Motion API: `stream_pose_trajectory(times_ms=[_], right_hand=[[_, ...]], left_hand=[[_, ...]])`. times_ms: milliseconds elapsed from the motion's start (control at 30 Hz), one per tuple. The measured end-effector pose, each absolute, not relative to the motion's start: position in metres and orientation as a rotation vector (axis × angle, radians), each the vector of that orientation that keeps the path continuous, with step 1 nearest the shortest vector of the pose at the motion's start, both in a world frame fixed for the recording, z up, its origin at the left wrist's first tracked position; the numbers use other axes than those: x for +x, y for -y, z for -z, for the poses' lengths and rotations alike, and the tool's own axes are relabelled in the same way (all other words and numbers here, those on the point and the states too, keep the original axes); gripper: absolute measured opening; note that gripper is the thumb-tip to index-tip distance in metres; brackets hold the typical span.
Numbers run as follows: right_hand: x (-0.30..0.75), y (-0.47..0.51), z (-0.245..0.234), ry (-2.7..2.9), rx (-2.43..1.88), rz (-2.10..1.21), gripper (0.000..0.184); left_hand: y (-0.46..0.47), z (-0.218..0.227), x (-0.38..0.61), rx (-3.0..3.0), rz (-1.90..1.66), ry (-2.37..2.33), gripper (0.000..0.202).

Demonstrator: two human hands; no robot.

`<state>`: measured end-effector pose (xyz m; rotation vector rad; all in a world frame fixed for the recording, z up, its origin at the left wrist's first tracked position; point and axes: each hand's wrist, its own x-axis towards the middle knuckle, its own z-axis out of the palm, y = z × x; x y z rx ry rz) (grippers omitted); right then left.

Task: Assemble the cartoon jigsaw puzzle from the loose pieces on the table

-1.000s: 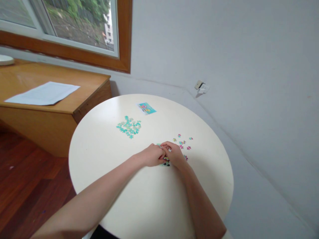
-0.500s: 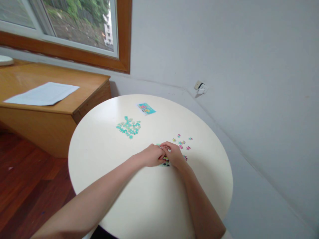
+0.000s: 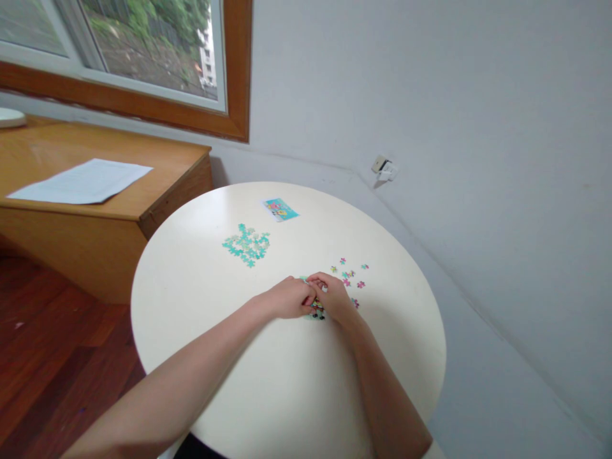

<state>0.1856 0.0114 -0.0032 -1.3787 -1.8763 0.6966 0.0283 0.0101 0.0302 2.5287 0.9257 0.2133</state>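
My left hand (image 3: 289,298) and my right hand (image 3: 333,294) meet near the middle of a round cream table (image 3: 239,357), fingers curled and pressed together over a small joined patch of jigsaw pieces (image 3: 317,310). Only the patch's lower edge shows beneath the fingers. Loose pink and mixed pieces (image 3: 348,275) lie just right of my right hand. A heap of turquoise pieces (image 3: 247,245) sits farther back on the left. A small picture card (image 3: 280,209) lies near the table's far edge.
A wooden desk (image 3: 157,191) with a white sheet of paper (image 3: 83,181) stands left of the table under a window. A grey wall with a socket (image 3: 385,168) runs close behind and to the right. Dark wooden floor lies at the left.
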Motion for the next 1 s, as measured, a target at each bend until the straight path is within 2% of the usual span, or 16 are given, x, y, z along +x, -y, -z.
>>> stream_pose_trajectory(times_ms=[133, 367, 567, 700, 1000], right_hand=[[0.1863, -0.0110, 0.0020, 1.875, -1.378, -0.729, 0.015], [0.1868, -0.0106, 0.0035, 1.870, -1.386, -0.718, 0.015], [0.1869, -0.0124, 0.0066, 1.880, -1.390, -0.695, 0.014], [0.1860, -0.0121, 0.0064, 1.894, -1.384, -0.660, 0.014], [0.1855, -0.0130, 0.0065, 1.897, -1.388, -0.652, 0.014]], left_hand=[[-0.0135, -0.0307, 0.0229, 2.474, -0.216, -0.836, 0.009], [-0.0198, -0.0287, 0.0185, 2.426, -0.191, -0.742, 0.023], [-0.0193, -0.0279, 0.0201, 2.399, -0.193, -0.750, 0.016], [-0.0161, -0.0317, 0.0203, 2.402, -0.187, -0.739, 0.024], [-0.0155, -0.0286, 0.0209, 2.461, -0.217, -0.839, 0.023]])
